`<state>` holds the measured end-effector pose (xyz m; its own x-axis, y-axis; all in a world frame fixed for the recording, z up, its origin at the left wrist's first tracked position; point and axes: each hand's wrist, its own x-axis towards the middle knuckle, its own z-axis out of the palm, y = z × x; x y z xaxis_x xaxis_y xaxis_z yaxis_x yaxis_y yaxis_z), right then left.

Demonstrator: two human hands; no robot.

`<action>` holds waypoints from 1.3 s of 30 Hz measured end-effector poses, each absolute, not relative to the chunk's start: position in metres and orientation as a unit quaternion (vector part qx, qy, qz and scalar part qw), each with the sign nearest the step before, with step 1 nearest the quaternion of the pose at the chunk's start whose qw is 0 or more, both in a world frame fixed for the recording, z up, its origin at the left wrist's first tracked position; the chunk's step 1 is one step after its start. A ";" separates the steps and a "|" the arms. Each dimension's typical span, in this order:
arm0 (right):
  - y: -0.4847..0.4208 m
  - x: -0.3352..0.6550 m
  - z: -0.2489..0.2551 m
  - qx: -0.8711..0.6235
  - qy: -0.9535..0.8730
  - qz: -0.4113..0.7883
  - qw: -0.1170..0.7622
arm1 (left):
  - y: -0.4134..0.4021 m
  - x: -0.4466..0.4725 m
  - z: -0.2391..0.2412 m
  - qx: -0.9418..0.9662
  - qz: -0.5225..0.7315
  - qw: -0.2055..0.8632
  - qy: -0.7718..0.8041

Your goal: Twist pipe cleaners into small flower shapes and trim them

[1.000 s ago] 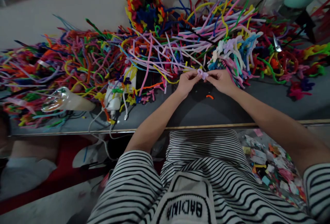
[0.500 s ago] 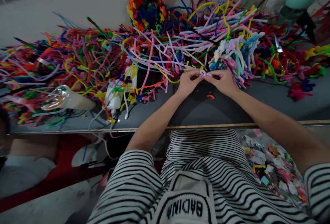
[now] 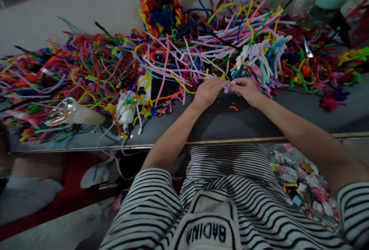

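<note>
My left hand (image 3: 206, 92) and my right hand (image 3: 246, 90) meet over the grey table (image 3: 259, 121), just in front of a big heap of pipe cleaners. Both pinch a small lilac pipe-cleaner piece (image 3: 228, 86) between their fingertips, fingers closed round it. A short orange scrap (image 3: 233, 108) lies on the table right under the hands. Behind my right hand sits a bunch of white, lilac and light-blue bent pieces (image 3: 259, 60).
A pile of many-coloured pipe cleaners (image 3: 115, 62) covers the back of the table from left to right. A white charger with cables (image 3: 127, 110) and a clear plastic cone (image 3: 72, 113) lie at the left. Scissors (image 3: 308, 50) rest at the right. Paper scraps (image 3: 302, 184) litter the floor.
My hands stayed together on the lilac piece, working it with the fingertips; my left fingers have slid forward over it. The view shifted slightly.
</note>
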<state>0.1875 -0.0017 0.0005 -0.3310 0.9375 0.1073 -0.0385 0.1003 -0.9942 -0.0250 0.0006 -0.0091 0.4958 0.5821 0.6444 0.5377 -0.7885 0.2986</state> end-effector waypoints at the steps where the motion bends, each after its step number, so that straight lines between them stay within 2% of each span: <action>1: -0.002 0.187 0.001 -0.371 -0.598 0.563 0.433 | 0.001 -0.027 -0.009 0.870 0.377 0.022 0.316; 12: -0.002 0.190 0.005 -0.364 -0.638 0.528 0.426 | -0.006 -0.039 0.004 0.891 0.324 -0.040 0.316; 15: -0.002 0.193 0.006 -0.386 -0.677 0.456 0.430 | -0.007 -0.033 0.005 0.884 0.327 -0.040 0.333; 18: -0.005 0.197 0.010 -0.405 -0.741 0.319 0.431 | -0.009 -0.022 0.007 0.863 0.352 -0.028 0.361; 21: -0.010 0.201 0.013 -0.406 -0.794 0.179 0.416 | -0.012 -0.015 0.010 0.844 0.377 0.020 0.380; 23: -0.012 0.202 0.013 -0.394 -0.819 0.124 0.398 | -0.013 -0.012 0.011 0.824 0.393 0.089 0.399; 26: -0.012 0.204 0.013 -0.382 -0.839 0.092 0.376 | -0.014 -0.010 0.010 0.778 0.409 0.224 0.421; 28: -0.011 0.205 0.013 -0.382 -0.840 0.088 0.375 | -0.015 -0.008 0.008 0.756 0.420 0.268 0.425; 30: -0.010 0.206 0.014 -0.386 -0.830 0.100 0.391 | -0.016 -0.007 0.006 0.760 0.431 0.238 0.424; 35: -0.011 0.204 0.016 -0.395 -0.784 0.200 0.435 | -0.019 -0.007 0.001 0.826 0.399 0.050 0.395; 39: -0.012 0.201 0.014 -0.394 -0.767 0.231 0.450 | -0.017 -0.010 -0.002 0.837 0.375 -0.028 0.397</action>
<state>0.2014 -0.0123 0.0137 -0.2842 0.8124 0.5092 0.3973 0.5831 -0.7086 -0.0098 -0.0165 -0.0020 0.4042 0.6430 0.6505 0.6855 -0.6838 0.2500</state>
